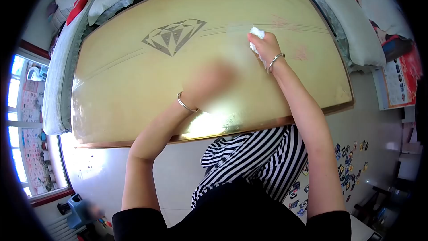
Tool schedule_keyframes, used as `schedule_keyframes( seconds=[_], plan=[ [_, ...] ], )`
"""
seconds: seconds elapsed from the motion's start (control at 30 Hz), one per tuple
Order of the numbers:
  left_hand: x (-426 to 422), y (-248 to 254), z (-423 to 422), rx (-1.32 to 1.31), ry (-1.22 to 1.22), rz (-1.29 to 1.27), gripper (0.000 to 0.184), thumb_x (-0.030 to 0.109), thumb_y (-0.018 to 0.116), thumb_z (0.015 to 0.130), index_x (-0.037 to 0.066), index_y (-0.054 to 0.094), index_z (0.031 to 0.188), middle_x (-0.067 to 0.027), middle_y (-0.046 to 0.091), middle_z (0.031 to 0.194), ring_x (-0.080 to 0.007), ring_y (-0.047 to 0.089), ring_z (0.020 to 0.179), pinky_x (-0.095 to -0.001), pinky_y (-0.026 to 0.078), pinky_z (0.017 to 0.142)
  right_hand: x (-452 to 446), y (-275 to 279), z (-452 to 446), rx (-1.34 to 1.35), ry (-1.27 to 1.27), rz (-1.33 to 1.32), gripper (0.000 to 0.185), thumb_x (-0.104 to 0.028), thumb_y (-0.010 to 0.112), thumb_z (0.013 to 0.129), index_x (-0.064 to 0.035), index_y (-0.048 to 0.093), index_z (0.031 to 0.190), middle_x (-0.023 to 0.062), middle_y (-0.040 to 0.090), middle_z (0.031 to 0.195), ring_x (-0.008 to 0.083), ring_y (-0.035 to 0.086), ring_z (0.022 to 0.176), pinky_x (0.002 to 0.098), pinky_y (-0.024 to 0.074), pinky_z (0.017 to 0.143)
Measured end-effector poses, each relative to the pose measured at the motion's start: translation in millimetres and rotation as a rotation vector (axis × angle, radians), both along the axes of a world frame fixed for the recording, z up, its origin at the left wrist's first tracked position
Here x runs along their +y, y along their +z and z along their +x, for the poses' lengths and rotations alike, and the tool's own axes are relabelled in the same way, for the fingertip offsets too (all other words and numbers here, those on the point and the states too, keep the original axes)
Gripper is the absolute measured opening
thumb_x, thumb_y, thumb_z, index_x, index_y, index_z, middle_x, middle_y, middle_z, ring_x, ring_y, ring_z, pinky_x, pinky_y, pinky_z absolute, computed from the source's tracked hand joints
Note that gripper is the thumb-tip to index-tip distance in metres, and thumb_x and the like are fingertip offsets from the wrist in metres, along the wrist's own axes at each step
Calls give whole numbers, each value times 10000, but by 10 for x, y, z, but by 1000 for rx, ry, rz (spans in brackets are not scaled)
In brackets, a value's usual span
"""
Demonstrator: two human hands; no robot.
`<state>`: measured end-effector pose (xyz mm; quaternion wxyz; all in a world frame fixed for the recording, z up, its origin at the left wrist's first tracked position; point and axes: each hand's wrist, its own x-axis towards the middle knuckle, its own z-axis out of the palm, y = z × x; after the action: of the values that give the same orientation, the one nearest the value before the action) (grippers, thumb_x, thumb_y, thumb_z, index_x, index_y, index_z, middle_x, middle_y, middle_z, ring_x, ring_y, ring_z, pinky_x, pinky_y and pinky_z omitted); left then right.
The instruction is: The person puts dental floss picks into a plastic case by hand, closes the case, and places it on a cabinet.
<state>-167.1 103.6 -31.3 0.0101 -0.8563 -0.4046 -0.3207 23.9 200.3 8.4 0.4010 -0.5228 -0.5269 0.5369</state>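
Note:
Over the right half of a yellow tabletop (133,85) with a printed grey diamond (171,35), my right hand (268,48) is closed around a crumpled white tissue or cloth (257,32). White bits of it stick out at the top and the thumb side. My left hand (213,80) is lower and to the left, above the middle of the table. Motion smears it, so its fingers do not show and I cannot see whether it holds anything. Each wrist wears a silver bangle.
Grey-white sofa seats (60,76) surround the table's left, far and right sides. Many small cards (350,165) lie scattered on the floor at right. A blue-grey plastic object (80,212) stands at lower left. A printed box or poster (397,80) is at right.

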Motion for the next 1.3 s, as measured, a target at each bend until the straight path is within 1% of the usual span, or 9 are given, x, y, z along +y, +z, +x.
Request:
schedule_keyframes(
  seconds=[0.2,0.3,0.37,0.47,0.7,0.77,1.03,1.13,1.3],
  plan=[
    [168,-150,-172,-134,85,-20,104,88,640,767,92,660,870,-56,563,757,-223,586,630,-325,493,574,326,-46,-330,-297,30,69,283,-278,581,808,-20,588,692,65,571,571,144,539,481,303,438,473],
    [197,-158,-193,-86,136,-12,100,78,642,770,84,659,868,-62,563,747,-233,581,632,-331,483,576,415,-97,-422,-449,65,43,328,-321,578,817,-5,596,730,122,617,656,216,602,577,343,477,558],
    [225,-188,-182,-137,119,11,106,78,647,767,80,658,872,-63,572,755,-233,582,632,-329,479,573,457,-155,-463,-695,83,182,388,-383,577,820,4,605,822,166,645,784,281,634,732,378,489,670],
    [256,-267,-204,-140,110,36,122,75,657,760,74,658,881,-64,590,788,-227,586,627,-321,478,568,373,-51,-460,-756,108,175,446,-432,565,822,-1,604,928,178,650,894,310,626,864,395,481,747],
    [179,-87,-136,-279,14,-4,179,70,672,749,57,647,926,-68,603,878,-187,583,573,-283,476,535,50,-95,-120,-405,-91,310,415,-390,603,813,-9,603,978,158,660,879,269,649,791,353,501,687],
    [145,16,-104,-217,44,-23,212,72,680,741,52,638,948,-65,599,897,-170,574,556,-277,471,522,-122,-2,18,-324,-54,134,386,-351,623,805,-1,600,967,133,661,799,227,648,670,322,503,601],
    [62,113,10,-344,85,-171,202,75,686,735,84,641,931,-52,602,906,-146,554,530,-275,463,497,-554,-51,457,-327,-80,115,321,-312,627,800,-2,612,884,120,638,679,209,616,562,328,485,549],
    [99,-9,133,-81,-33,178,172,68,669,752,74,640,922,-56,606,864,-157,558,538,-272,462,498,-634,-104,650,-324,-117,232,301,-299,627,803,-6,613,869,140,627,674,208,610,576,340,480,554],
    [65,93,976,-303,-55,-395,136,71,626,790,40,635,922,-92,614,815,-211,596,625,-300,484,573,-634,-253,1072,-197,-256,363,257,-265,624,819,-13,611,867,114,621,669,181,596,589,318,470,548]
  ],
)
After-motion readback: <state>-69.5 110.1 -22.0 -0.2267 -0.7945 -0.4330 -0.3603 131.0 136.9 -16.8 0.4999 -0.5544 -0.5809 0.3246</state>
